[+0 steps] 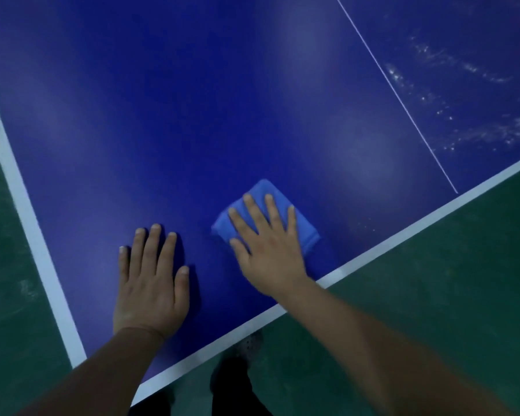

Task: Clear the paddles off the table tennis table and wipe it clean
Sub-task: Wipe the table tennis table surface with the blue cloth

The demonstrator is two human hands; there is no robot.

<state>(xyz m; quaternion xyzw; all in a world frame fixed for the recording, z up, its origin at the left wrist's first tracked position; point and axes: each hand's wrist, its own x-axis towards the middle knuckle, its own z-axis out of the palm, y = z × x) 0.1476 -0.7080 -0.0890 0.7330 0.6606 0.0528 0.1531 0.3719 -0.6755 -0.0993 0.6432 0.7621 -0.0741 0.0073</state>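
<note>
The blue table tennis table [192, 115] fills most of the view, seen from its near corner. A folded blue cloth [305, 228] lies flat on it close to the white end line. My right hand [267, 244] presses down on the cloth with straight, spread fingers. My left hand [152, 280] rests flat on the bare table surface to the left of the cloth, fingers straight. No paddles are in view.
White edge lines [21, 199] border the table at the left and along the near end. A thin white centre line [403, 109] runs away to the upper right. Whitish smears [451, 85] mark the surface right of that line. Green floor [433, 280] surrounds the table.
</note>
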